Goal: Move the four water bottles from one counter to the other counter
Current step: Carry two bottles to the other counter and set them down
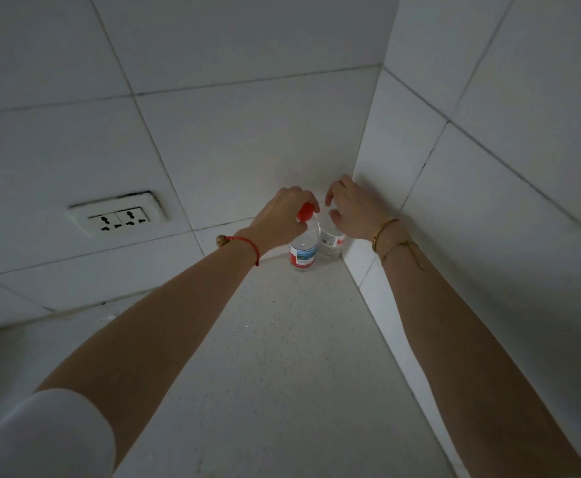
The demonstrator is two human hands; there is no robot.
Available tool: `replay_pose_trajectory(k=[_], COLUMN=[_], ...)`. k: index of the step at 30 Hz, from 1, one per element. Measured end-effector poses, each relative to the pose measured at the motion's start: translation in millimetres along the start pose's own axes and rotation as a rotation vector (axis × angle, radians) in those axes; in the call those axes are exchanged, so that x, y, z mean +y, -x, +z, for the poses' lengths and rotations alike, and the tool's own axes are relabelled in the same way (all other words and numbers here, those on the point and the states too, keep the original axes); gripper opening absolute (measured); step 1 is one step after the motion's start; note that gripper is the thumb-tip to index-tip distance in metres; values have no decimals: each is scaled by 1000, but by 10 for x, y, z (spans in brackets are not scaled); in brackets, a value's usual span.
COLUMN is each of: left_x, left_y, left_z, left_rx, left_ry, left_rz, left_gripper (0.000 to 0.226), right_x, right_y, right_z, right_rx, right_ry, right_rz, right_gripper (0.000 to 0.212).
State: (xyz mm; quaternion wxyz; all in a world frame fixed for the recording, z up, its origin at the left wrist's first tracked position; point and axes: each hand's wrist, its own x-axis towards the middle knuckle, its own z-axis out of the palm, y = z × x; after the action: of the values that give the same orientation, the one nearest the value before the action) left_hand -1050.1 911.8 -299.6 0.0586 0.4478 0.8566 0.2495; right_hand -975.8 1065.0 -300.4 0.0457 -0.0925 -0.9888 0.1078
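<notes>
Two clear water bottles stand side by side in the far corner of the speckled counter [282, 357], against the tiled walls. The left bottle [303, 251] has a red cap and a red, white and blue label. My left hand [282, 215] grips its cap from above. The right bottle [332, 241] stands right behind it, nearer the corner. My right hand [351, 212] curls over this bottle's top and hides the cap; thumb and forefinger are bent around the neck area.
White tiled walls close in the counter at the back and on the right. A double wall socket [118, 215] sits on the back wall to the left. My white sleeve [40, 436] shows at the bottom left.
</notes>
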Motion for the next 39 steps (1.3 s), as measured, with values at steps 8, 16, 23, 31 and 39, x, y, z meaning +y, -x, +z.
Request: replay_pose_trajectory(k=[8,16,23,31,39], left_x=[15,37,64,62,120], left_y=[-152,-189,-79,117,424], left_z=[43,83,103,-43,-206], left_rx=[63,80,62,66,129], left_ry=[-13,-37,1,35,57], left_rz=[-2,-57,-145,-139,-107], left_gripper=[37,37,57,74,63], right_x=[51,0,-73,-168,-414], right_y=[-107,-100,-34,108,405], right_z=[12,50,39,-133,-310], right_rx=[36,100,139,184,156], right_ry=[74,84,51,-21,-155], right_rz=[44,89,146,244,191], right_gripper=[26,30,35,51,51])
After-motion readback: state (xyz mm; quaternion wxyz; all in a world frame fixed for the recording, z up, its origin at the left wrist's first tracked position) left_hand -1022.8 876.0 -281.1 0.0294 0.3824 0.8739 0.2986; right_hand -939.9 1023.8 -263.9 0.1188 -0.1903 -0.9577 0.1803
